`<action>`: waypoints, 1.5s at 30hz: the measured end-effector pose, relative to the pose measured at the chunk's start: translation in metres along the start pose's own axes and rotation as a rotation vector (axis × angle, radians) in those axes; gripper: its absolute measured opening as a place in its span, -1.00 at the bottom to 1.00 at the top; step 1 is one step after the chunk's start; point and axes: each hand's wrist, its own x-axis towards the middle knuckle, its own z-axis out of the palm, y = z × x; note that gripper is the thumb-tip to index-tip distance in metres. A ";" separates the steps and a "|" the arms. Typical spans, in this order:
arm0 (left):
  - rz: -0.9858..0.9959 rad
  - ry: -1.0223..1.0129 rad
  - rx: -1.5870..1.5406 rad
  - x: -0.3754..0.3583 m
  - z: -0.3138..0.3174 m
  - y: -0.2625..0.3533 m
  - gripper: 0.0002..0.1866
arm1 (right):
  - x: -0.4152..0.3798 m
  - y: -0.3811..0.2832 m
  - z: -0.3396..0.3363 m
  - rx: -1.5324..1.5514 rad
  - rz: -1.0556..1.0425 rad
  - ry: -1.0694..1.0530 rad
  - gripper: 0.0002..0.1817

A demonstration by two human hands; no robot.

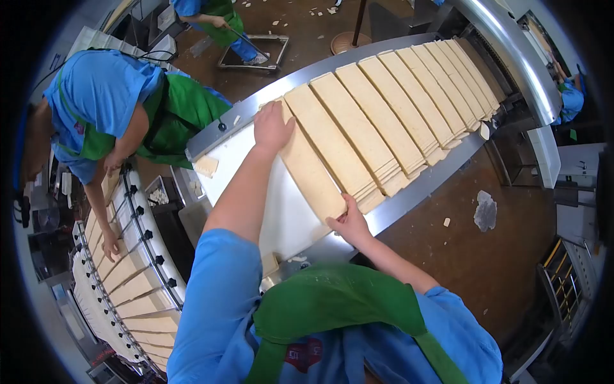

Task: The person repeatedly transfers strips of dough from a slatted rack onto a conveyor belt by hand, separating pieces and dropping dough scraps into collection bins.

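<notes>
A long, pale strip of dough (310,171) lies across the white conveyor belt (240,182), at the near end of a row of similar stacked strips. My left hand (274,128) grips its far end, fingers curled over the edge. At the other end, my right hand (352,224) closes on the strip's corner with thumb and fingers. Directly beside it rests another stack of dough strips (339,137), its layers fanned out at the right end. The undersides of both hands' fingers are hidden.
Metal side rails (409,192) border the belt, which leads to a steel machine (511,57). On the left, a co-worker (109,96) reaches over a second conveyor carrying dough strips (131,281). Another person (214,19) stands behind. Scraps and a plastic piece (485,211) lie on the floor.
</notes>
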 end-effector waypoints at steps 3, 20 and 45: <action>-0.185 0.055 0.043 0.001 0.027 0.003 -0.29 | 0.000 -0.005 -0.002 -0.063 0.016 -0.017 -0.09; -0.783 0.165 -0.217 -0.260 -0.105 -0.104 -0.34 | 0.038 -0.062 0.013 -0.825 -0.250 -0.412 -0.05; -1.534 0.964 -0.280 -0.762 -0.280 -0.178 -0.84 | -0.228 -0.063 0.253 -0.256 -0.681 -1.202 -0.33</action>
